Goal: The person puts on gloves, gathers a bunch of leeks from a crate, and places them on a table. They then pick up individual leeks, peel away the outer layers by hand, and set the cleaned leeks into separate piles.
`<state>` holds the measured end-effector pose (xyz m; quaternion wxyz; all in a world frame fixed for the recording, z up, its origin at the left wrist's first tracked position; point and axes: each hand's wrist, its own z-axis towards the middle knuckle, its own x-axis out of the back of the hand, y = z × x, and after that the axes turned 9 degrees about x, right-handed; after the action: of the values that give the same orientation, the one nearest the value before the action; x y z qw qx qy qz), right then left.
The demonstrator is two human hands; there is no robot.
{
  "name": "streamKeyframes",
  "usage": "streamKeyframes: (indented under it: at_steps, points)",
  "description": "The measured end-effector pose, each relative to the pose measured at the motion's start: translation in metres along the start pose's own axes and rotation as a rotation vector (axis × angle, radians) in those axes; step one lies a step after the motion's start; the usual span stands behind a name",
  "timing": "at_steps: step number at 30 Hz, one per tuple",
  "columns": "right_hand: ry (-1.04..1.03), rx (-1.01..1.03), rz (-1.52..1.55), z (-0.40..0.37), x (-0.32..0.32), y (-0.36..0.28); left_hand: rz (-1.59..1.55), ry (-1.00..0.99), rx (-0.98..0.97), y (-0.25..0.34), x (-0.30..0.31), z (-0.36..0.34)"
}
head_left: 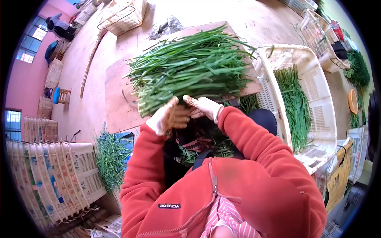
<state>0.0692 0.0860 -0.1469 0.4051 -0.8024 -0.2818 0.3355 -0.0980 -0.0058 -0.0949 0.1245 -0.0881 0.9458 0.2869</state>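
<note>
A broad heap of long green stalks lies on a flat board in front of me. Both my hands wear pale gloves and are at the heap's near edge. My left hand has its palm turned inward, its fingers slightly blurred. My right hand is close beside it, thumb raised and fingers bent toward the other hand. Whether anything thin lies between the fingers is too small to tell.
To the right stands a white crate holding green stalks. Loose greens lie at the lower left beside stacked white crates. Another crate is beyond the board. A person is at the far left.
</note>
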Motion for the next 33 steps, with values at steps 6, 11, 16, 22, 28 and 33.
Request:
streamKeyframes:
  at_steps: [6, 11, 16, 22, 28, 33]
  points:
    - [0.083, 0.04, 0.414, 0.008, -0.007, -0.002, 0.836, 0.325, -0.082, 0.164, -0.011, -0.099]
    - [0.151, 0.047, 0.513, 0.015, -0.009, 0.01, 1.167, 0.754, -0.508, 0.287, 0.122, 0.081]
    - [0.246, 0.034, 0.606, 0.018, -0.013, 0.008, 1.637, 0.635, -0.604, 0.287, 0.099, 0.151]
    - [0.507, 0.221, 0.272, 0.042, -0.003, -0.02, 1.453, 0.221, -0.434, 0.244, 0.161, 0.18]
    - [0.565, 0.151, 0.212, 0.085, 0.034, -0.068, 0.555, 0.089, -0.172, 0.192, 0.101, 0.073]
    - [0.512, 0.184, 0.039, 0.127, 0.085, -0.101, 0.072, 0.195, -0.196, 0.125, 0.197, 0.102]
